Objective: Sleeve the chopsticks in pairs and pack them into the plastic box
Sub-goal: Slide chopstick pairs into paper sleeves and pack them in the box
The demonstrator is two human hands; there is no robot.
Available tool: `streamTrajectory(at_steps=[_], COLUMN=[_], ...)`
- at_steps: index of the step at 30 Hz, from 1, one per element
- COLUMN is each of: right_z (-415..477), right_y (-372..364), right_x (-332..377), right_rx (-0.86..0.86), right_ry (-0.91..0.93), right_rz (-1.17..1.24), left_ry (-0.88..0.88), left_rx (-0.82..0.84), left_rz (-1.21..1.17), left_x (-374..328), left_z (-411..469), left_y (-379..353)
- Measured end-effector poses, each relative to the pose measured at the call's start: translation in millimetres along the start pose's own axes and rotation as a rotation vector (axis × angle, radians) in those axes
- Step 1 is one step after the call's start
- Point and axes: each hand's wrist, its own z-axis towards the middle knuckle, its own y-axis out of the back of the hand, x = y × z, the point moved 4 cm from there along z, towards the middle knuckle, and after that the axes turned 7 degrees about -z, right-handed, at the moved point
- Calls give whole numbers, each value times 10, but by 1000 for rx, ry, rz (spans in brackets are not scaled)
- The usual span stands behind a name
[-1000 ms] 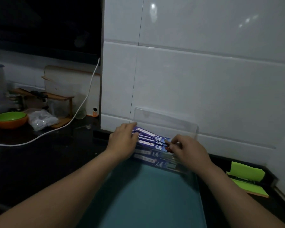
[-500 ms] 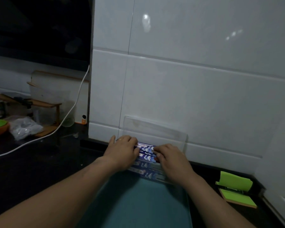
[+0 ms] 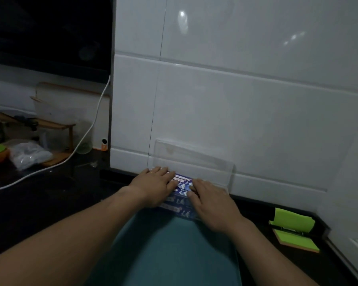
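Head view: the sleeved chopsticks (image 3: 182,185) lie side by side in the plastic box (image 3: 225,189), which sits at the 12 o'clock edge of a teal mat (image 3: 170,250), tight against the tiled wall (image 3: 236,112). Its clear lid (image 3: 194,159) stands open at the box's 12 o'clock side.

From where I stand, these look light and stiff along their length. The glossy paper sleeves are likely slick, so the packets may slide over one another. Flat pressure from above should settle them better than a pinch; to lift one, I'd take it near an end, across its narrow width.

The left hand (image 3: 153,187) rests flat on the 9 o'clock end of the row, fingers straight and gripping nothing. The right hand (image 3: 212,205) covers the 3 o'clock end, fingers extended on the sleeves, holding nothing either.

The sleeves are blue-violet with white printing (too blurred to read), several rows showing between the hands. Green sticky notes (image 3: 293,238) sit at the box's 4 o'clock.
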Motion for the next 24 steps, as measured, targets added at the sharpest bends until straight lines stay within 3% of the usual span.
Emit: streamTrajectory(at_steps=[9,16,24], right_z=[-39,16,70], right_y=[32,50,3], right_x=[83,135,97], right_rx=[-31,-14,167], right_ry=[-70,-32,-8], right_rz=[-75,-62,-23], left_ry=[-34,-60,-8], left_rx=[13,-94,50], left_rz=[27,54,103], left_x=[-41,-90,-77], left_z=[-72,-169,-91], left_y=[25,19,-27])
